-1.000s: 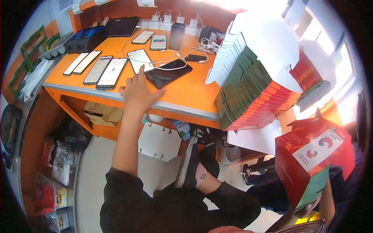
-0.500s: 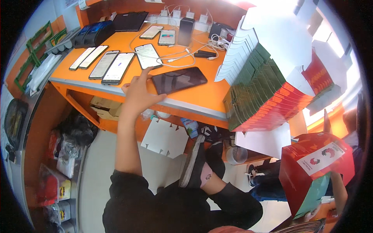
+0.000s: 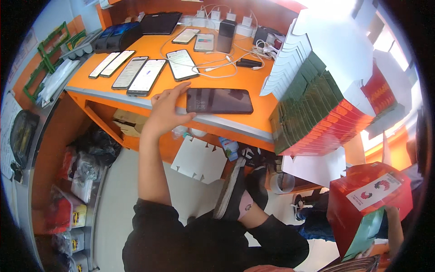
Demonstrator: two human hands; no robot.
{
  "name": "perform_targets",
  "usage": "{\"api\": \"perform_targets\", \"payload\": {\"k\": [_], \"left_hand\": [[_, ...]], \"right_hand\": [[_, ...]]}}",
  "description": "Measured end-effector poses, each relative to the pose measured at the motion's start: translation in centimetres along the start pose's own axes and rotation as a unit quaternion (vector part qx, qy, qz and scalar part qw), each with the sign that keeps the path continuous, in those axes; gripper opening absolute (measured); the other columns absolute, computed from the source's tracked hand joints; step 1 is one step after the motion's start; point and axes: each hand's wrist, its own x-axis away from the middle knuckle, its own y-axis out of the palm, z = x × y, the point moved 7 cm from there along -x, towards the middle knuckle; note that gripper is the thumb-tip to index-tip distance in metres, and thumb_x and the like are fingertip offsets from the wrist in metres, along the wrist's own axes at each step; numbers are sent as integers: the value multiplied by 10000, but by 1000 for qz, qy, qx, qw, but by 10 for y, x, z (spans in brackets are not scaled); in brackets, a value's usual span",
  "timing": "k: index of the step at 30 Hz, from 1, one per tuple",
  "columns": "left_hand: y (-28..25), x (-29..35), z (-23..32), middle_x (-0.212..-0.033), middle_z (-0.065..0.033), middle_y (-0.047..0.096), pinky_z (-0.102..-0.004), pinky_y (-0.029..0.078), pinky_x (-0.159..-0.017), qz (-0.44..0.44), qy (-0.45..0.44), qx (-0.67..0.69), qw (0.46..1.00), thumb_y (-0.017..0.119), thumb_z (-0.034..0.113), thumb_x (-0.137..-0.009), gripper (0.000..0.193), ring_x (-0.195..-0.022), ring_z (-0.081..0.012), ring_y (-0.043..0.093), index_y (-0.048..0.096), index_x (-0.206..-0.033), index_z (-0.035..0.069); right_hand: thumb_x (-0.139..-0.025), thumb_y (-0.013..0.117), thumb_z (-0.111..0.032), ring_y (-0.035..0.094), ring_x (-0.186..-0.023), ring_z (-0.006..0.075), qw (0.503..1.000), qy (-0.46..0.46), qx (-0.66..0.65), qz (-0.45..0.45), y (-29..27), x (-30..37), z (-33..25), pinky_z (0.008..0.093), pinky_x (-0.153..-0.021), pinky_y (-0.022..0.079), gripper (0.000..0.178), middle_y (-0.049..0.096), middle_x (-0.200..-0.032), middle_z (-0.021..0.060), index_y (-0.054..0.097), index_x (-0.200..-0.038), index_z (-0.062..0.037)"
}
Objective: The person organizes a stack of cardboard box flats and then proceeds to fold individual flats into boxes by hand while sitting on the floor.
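A dark smartphone (image 3: 222, 100) lies face up near the front edge of the orange table (image 3: 208, 85), its screen dim with faint clock digits. Over its left short end spans my left hand (image 3: 170, 111), thumb at the near corner and forefinger at the far corner, gripping it. The other fingers are bent and partly hidden. Just beyond the hand lies a white-screened smartphone (image 3: 182, 65), a cable crossing its edge. To the left lie two more lit phones, a grey-screened one (image 3: 130, 72) and a white-screened one (image 3: 147, 78). My right hand is not in view.
A tall stack of folded green-and-red cartons (image 3: 317, 104) stands at the table's right. White cables (image 3: 229, 68) and chargers (image 3: 215, 15) lie behind, beside a dark upright block (image 3: 225, 36). At lower right another person's arm (image 3: 394, 226) holds a red box (image 3: 349, 181).
The dark smartphone has turned clockwise and now lies level, with my left hand at its end. Clock digits now show on its screen. The whole view has shifted slightly.
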Motion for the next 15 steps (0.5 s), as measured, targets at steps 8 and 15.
{"api": "perform_targets", "payload": {"k": [8, 15], "left_hand": [[1, 3, 12, -1286, -79, 484, -403, 197, -992, 32, 39, -46, 998, 704, 275, -628, 712, -1190, -218, 418, 442, -1276, 140], [-2, 13, 12, -1328, -82, 436, -415, 187, -1009, 72, 30, -12, 997, 717, 256, -636, 602, -1222, -230, 393, 493, -1179, 127]], "right_hand": [[-771, 567, -213, 495, -917, 327, 1000, -2, 2, -2, 4, 4, 1, 467, -857, 379, 369, 488, -998, 190, 466, -1040, 19], [-765, 568, -213, 516, -863, 321, 1000, -2, 10, -10, -5, 1, 4, 453, -831, 391, 333, 520, -933, 186, 503, -985, 29]]}}
